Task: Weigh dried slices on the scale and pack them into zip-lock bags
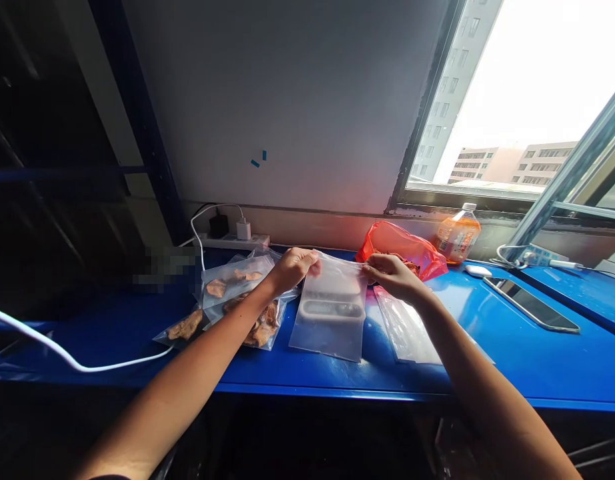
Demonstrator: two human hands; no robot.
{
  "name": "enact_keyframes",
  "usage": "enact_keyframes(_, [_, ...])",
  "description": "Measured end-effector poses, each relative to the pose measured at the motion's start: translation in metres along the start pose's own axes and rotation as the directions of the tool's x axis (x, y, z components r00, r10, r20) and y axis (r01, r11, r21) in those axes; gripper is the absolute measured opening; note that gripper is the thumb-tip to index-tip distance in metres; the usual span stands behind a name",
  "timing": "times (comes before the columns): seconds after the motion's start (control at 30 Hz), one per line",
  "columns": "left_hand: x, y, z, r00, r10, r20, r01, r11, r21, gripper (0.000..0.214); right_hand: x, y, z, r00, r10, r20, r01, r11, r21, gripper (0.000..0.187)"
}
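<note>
My left hand (293, 265) pinches the top left corner of a clear zip bag (331, 313), and my right hand (393, 275) pinches its top right corner. The bag lies on the blue table (512, 360) with a pale oblong object inside or under it. Left of it lie several clear bags with brown food pieces (227, 300). Another flat clear bag (410, 330) rests under my right forearm.
A red plastic bag (402, 245) sits behind my right hand, an orange drink bottle (456, 235) by the window. A phone (532, 304) and white mouse (478, 271) lie at right. A power strip with chargers (232, 237) and a white cable (87, 363) are at left.
</note>
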State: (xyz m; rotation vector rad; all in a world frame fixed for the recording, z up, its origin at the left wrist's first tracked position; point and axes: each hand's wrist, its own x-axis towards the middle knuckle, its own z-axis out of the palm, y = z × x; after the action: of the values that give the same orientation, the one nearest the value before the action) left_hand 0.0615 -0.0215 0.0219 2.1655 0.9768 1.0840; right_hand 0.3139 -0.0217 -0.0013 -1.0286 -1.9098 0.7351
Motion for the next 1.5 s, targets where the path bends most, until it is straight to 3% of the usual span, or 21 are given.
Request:
enact_keyframes(0.2, [-0.001, -0.006, 0.006, 0.994, 0.080, 0.070, -0.093, 0.975, 0.200, 0.035, -0.001, -0.014, 0.010, 0.977, -0.163, -0.140, 0.099, 0.919, -0.382, 0.013])
enact_keyframes(0.3, [-0.003, -0.005, 0.014, 0.980, 0.106, 0.169, -0.148, 0.956, 0.255, 0.029, -0.003, -0.026, 0.027, 0.965, -0.240, -0.107, 0.185, 0.909, -0.374, 0.025])
enact_keyframes(0.47, [-0.006, -0.002, 0.024, 0.961, 0.107, 0.257, -0.186, 0.933, 0.308, 0.027, -0.004, -0.029, 0.048, 0.972, -0.234, -0.036, 0.209, 0.920, -0.331, 0.025])
enact_keyframes(0.67, [-0.007, 0.000, 0.026, 0.958, 0.100, 0.268, -0.190, 0.923, 0.334, 0.032, -0.007, -0.025, 0.058, 0.967, -0.246, -0.061, 0.213, 0.919, -0.331, 0.022])
enact_keyframes(0.8, [-0.007, 0.005, 0.026, 0.971, 0.135, 0.197, -0.198, 0.918, 0.344, 0.028, -0.006, -0.025, 0.061, 0.967, -0.249, -0.055, 0.214, 0.910, -0.356, 0.013])
enact_keyframes(0.97, [-0.007, 0.017, 0.015, 0.973, 0.186, 0.139, -0.223, 0.911, 0.347, 0.030, -0.002, -0.025, 0.053, 0.961, -0.277, -0.018, 0.257, 0.912, -0.320, 0.008])
enact_keyframes(1.13, [-0.009, 0.029, 0.000, 0.942, 0.315, 0.114, -0.335, 0.873, 0.353, 0.033, -0.001, -0.024, 0.038, 0.963, -0.269, -0.025, 0.258, 0.941, -0.218, 0.012])
enact_keyframes(1.23, [-0.010, 0.032, -0.006, 0.948, 0.312, 0.064, -0.316, 0.894, 0.319, 0.034, 0.000, -0.024, 0.031, 0.965, -0.262, -0.008, 0.256, 0.949, -0.185, 0.014])
enact_keyframes(1.4, [-0.013, 0.038, -0.012, 0.973, 0.231, 0.004, -0.224, 0.941, 0.253, 0.037, 0.005, -0.012, 0.016, 0.959, -0.265, -0.101, 0.239, 0.946, -0.219, 0.018])
enact_keyframes(1.5, [-0.016, 0.041, -0.023, 0.969, 0.231, -0.088, -0.222, 0.970, 0.104, 0.038, 0.010, 0.003, -0.003, 0.950, -0.186, -0.252, 0.125, 0.962, -0.241, 0.013])
